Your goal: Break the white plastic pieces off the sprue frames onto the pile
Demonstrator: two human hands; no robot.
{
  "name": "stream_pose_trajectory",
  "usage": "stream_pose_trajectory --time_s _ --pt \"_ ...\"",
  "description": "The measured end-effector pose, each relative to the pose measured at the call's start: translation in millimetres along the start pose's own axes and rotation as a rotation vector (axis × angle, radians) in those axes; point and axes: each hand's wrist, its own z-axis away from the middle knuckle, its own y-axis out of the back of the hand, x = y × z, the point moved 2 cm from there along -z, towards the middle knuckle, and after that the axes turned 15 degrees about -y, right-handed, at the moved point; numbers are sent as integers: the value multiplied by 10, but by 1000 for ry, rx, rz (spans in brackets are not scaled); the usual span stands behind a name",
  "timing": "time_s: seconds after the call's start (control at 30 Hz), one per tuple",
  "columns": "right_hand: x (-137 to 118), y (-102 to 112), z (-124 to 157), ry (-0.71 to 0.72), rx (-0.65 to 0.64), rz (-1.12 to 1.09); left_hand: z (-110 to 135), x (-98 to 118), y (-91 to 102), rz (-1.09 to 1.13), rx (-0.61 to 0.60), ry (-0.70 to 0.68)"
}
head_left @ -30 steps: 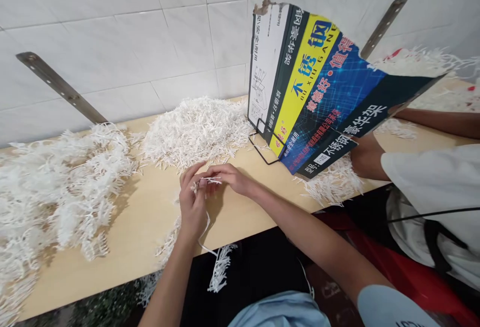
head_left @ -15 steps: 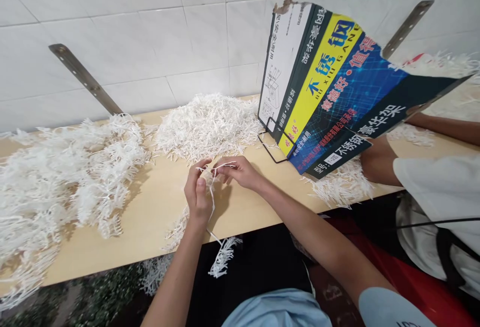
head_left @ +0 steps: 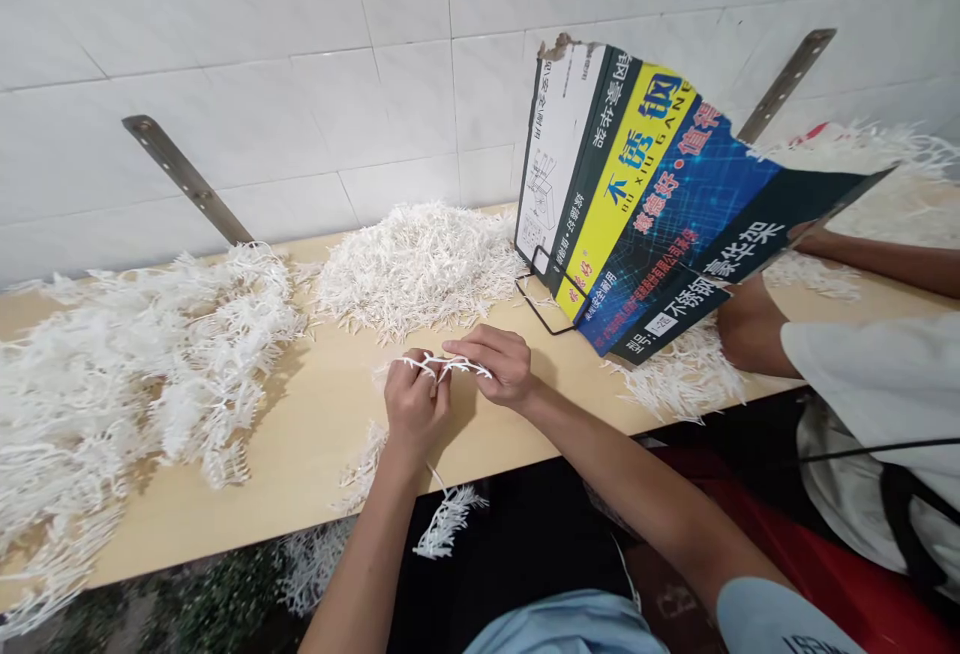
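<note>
My left hand (head_left: 411, 402) and my right hand (head_left: 501, 364) meet over the wooden tabletop (head_left: 315, 414), both pinching one white plastic sprig (head_left: 442, 366) with short side prongs. A white strand (head_left: 442, 519) hangs from my left hand over the table's front edge and ends in a bushy tuft. A heap of loose white sprigs (head_left: 420, 264) lies just beyond my hands.
A long mass of assembled white garland (head_left: 127, 374) covers the table's left. A printed cardboard sheet (head_left: 660, 194) leans on a wire stand (head_left: 544, 304) at right. Another person's arm (head_left: 750, 334) and white sleeve sit at far right. Metal brackets run up the tiled wall.
Both hands have come down closer to the tabletop. The sprig now lies level between my fingertips, and the camera view has shifted slightly.
</note>
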Motion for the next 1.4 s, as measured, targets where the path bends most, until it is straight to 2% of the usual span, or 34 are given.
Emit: stream_pose_trajectory --time_s 0.07,0.17,0.43,0.57,0.63,0.7,0.83,0.93,1.13,1.23,1.4 --pt "-17 -24 -7 17 -9 16 35 0 -28 8 25 44" --pt "-63 -60 -32 -36 -43 -12 77 -11 -15 15 156 134" --pt "-86 -12 -167 -416 -260 -34 44 -28 93 0 360 242" --pt "-120 -70 -192 -578 -448 -288 18 -29 92 20 301 237" --pt "-106 -98 -195 -629 -452 -441 11 -28 61 30 233 238" --pt "-64 -98 -204 -631 -363 -515 0 -28 14 71 171 235" --pt "19 -49 -225 -589 -165 -510 -16 -44 -66 162 106 279" --pt "7 -16 -234 -544 -106 -450 3 -62 -87 190 46 308" --pt "-92 -16 -220 -389 -195 -243 66 -96 -82 217 -16 355" --pt "-97 -28 -208 -321 -240 -247 71 -133 -76 208 -8 427" --pt "-84 -16 -211 -340 -238 -307 27 -175 -63 232 50 510"
